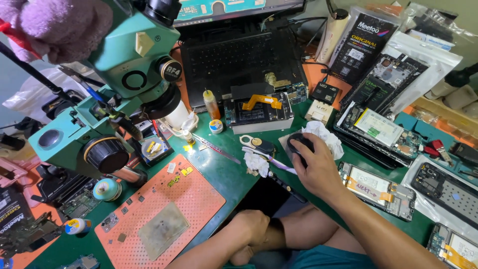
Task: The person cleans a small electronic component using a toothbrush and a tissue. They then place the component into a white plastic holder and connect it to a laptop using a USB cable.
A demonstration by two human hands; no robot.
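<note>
Two bare hands show at the lower middle of the frame: the left hand [251, 226] rests curled in a loose fist on the knee, holding nothing. Just above, the right hand [313, 167] cups a black mouse [298, 143] on the green mat [224, 172], fingers draped over it. Beyond lies an opened phone [259, 113], then the laptop [239, 60].

Packages, labels and one screen on the bench

Black pouch [359, 46] with yellow and white print, top right; clear plastic bags [432, 59] beside it; monitor screen [234, 9] top centre, teal and orange; small black box [324, 92] and white box [318, 110] mid-bench; black label [11, 216] at left edge.
</note>
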